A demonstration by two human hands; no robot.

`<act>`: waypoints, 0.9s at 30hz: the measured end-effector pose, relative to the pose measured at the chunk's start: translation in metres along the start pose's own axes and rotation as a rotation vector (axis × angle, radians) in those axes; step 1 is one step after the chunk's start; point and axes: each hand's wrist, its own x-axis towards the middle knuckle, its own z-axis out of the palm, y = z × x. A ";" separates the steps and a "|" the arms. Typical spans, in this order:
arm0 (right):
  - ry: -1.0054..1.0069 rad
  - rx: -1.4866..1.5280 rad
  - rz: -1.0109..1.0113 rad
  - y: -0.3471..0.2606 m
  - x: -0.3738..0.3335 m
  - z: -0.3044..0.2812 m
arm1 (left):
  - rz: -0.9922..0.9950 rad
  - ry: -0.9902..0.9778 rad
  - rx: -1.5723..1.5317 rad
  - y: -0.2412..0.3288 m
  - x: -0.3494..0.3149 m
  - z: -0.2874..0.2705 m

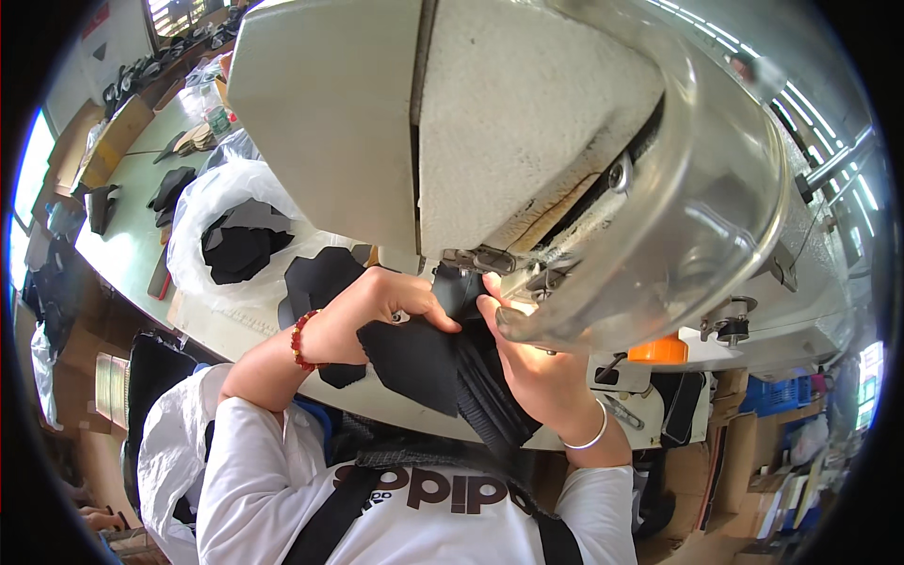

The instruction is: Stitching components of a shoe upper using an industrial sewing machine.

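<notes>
Both hands are at a large pale sewing machine (537, 122), just in front of its presser foot area. My left hand (400, 299), wearing a red bead bracelet, is closed on a black cut piece (410, 363), its fingers bent over the upper part. A stack of black ribbed pieces (490, 395) hangs down beside it toward my lap. My right hand (537, 367), with a white bangle, grips this stack along its right side, fingertips reaching up near the foot. The machine's clear curved guard (697, 188) partly covers the right fingers. The needle itself cannot be made out.
Left of the machine, a white plastic bag (193, 221) holds black pieces, and loose black pieces (315, 282) lie beside it on the table. An orange round part (659, 350), a phone (682, 407) and small metal tools (621, 411) sit at the right. Cardboard boxes (118, 141) stand farther left.
</notes>
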 end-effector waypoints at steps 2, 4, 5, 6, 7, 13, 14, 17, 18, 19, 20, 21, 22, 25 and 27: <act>-0.039 -0.110 -0.050 -0.003 0.002 -0.004 | 0.025 0.011 0.038 0.002 -0.001 0.001; -0.067 -0.148 -0.057 -0.007 0.002 -0.002 | -0.028 0.098 0.006 0.006 -0.006 0.005; -0.052 -0.201 -0.093 -0.006 0.002 -0.001 | 0.005 0.152 0.004 0.006 -0.007 0.006; -0.038 -0.258 -0.141 -0.005 0.003 0.000 | -0.069 0.157 -0.178 0.006 -0.007 0.006; -0.058 -0.320 -0.178 -0.006 0.002 0.001 | -0.123 0.150 -0.212 0.006 -0.008 0.006; -0.062 -0.111 0.064 -0.003 -0.003 0.006 | -0.125 0.028 -0.055 -0.005 -0.001 0.003; -0.064 -0.072 0.075 -0.002 -0.003 0.006 | -0.130 0.024 -0.058 -0.006 -0.001 0.003; -0.078 -0.059 0.044 0.001 -0.004 0.006 | -0.121 0.038 -0.069 -0.009 -0.001 0.004; -0.071 -0.041 0.037 0.002 -0.005 0.007 | -0.115 0.046 -0.075 -0.010 -0.001 0.004; -0.101 -0.092 0.015 0.003 -0.007 0.007 | -0.112 0.061 -0.031 -0.010 -0.001 0.004; -0.117 -0.111 0.007 0.003 -0.009 0.007 | -0.109 0.074 0.011 -0.011 0.000 0.004; -0.134 -0.130 0.000 0.004 -0.012 0.008 | -0.107 0.086 0.052 -0.010 0.000 0.004; -0.210 -0.173 0.016 0.006 -0.014 0.009 | -0.106 0.092 0.024 -0.010 0.002 0.004; -0.282 -0.175 0.041 0.017 -0.023 0.014 | -0.055 0.123 -0.001 -0.007 0.007 0.005; -0.260 -0.145 0.040 0.026 -0.029 0.020 | 0.054 0.171 0.095 -0.002 0.006 0.010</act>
